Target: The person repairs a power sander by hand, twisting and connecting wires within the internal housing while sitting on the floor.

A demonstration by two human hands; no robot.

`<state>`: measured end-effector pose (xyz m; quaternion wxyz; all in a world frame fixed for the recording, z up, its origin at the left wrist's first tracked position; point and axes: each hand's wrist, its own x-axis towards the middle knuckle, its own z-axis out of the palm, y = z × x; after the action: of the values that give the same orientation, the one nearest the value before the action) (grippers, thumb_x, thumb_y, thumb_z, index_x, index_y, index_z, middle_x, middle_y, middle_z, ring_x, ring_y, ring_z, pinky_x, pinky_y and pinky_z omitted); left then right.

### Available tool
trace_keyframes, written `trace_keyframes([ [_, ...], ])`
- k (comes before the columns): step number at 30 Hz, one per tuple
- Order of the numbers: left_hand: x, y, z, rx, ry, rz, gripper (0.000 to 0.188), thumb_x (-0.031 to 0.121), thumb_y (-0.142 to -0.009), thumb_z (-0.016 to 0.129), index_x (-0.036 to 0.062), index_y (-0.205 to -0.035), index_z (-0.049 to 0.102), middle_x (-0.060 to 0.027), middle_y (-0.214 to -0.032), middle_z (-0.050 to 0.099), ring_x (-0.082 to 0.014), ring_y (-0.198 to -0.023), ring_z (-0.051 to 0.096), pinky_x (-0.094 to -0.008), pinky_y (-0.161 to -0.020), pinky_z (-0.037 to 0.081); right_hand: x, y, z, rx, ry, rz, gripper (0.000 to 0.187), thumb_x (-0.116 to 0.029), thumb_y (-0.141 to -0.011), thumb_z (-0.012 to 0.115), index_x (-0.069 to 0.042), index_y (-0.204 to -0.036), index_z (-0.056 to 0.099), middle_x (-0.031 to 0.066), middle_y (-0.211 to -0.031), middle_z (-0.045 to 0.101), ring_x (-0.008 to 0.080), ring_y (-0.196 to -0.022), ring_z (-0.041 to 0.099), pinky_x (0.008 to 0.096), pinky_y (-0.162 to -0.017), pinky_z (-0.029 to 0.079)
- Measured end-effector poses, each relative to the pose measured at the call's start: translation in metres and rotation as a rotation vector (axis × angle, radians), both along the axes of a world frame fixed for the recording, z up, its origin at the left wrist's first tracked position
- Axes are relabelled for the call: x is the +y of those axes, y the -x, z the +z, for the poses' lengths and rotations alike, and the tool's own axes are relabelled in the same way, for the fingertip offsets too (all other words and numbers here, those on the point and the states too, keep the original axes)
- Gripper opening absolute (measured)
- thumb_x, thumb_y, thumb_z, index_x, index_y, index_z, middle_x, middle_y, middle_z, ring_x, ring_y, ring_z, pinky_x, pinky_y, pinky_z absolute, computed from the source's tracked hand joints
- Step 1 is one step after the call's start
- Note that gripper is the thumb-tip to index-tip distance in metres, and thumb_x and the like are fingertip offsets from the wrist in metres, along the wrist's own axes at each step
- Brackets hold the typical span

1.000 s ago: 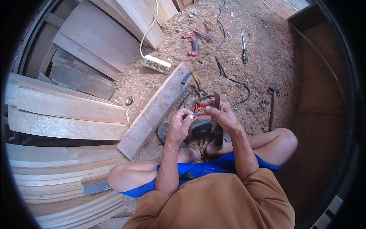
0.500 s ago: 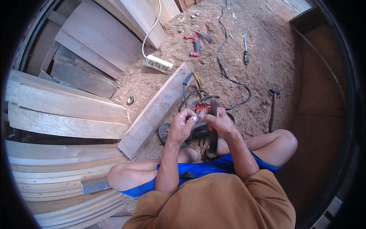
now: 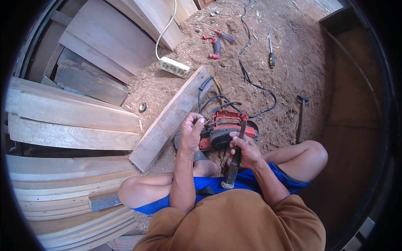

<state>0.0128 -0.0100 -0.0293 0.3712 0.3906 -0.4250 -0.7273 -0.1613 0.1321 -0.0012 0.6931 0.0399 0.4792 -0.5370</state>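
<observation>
In front of my crossed legs an electric planer, red and black, lies on the sawdust with its handle casing opened. Beside its left end is my left hand, thumb and fingertips pinched on a thin wire that barely shows. My right hand is closed round a chisel. The chisel's worn butt points toward my lap and its flat blade crosses over the planer. A black power cord loops behind the planer.
A thick plank lies left of the planer. Ahead are a red handle cover, a small screwdriver, a longer screwdriver and a white power strip. A hammer lies right, a tape roll left, near stacked boards.
My hands have come apart from a pinch together over the planer. The right one has drawn back toward my lap and the chisel has tilted; the left has shifted slightly left.
</observation>
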Motion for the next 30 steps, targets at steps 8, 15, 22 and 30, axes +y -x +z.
trace_keyframes([
  [8,0.001,0.005,0.002,-0.010,-0.007,0.017,0.017,0.016,-0.095,0.070,0.0049,-0.105,0.063,0.0025,-0.085,0.060,-0.0038,-0.072,0.052,-0.0193,-0.067,0.043,0.002,0.018,-0.011,0.247,0.057,0.010,0.038,-0.022,-0.103,0.054,-0.003,-0.135,0.048,0.0036,-0.085,0.059,0.0122,-0.064,0.059,0.0320,-0.058,0.055],
  [15,0.004,0.005,-0.001,-0.128,0.029,-0.046,0.009,0.011,-0.095,0.067,0.0032,-0.100,0.065,0.0015,-0.089,0.064,-0.0048,-0.081,0.055,-0.0228,-0.077,0.047,-0.009,0.010,0.001,0.376,0.081,-0.051,0.042,-0.021,-0.103,0.054,-0.002,-0.141,0.048,0.0015,-0.084,0.059,0.0092,-0.062,0.057,0.0256,-0.056,0.051],
  [22,0.011,0.016,-0.001,-0.075,0.012,-0.053,0.006,0.009,-0.095,0.067,0.0039,-0.098,0.065,0.0011,-0.087,0.063,-0.0050,-0.079,0.056,-0.0232,-0.075,0.048,-0.024,-0.007,0.029,0.422,0.227,0.128,0.039,-0.013,-0.101,0.055,-0.001,-0.137,0.046,0.0045,-0.087,0.062,0.0082,-0.061,0.058,0.0239,-0.055,0.049],
  [30,0.016,0.020,0.002,0.021,-0.074,0.002,0.007,0.008,-0.096,0.065,0.0038,-0.099,0.060,-0.0006,-0.084,0.064,-0.0048,-0.072,0.058,-0.0213,-0.066,0.050,-0.027,-0.029,0.032,0.468,0.289,0.220,0.037,-0.011,-0.100,0.056,0.001,-0.133,0.046,0.0058,-0.088,0.063,0.0066,-0.058,0.055,0.0209,-0.053,0.045],
])
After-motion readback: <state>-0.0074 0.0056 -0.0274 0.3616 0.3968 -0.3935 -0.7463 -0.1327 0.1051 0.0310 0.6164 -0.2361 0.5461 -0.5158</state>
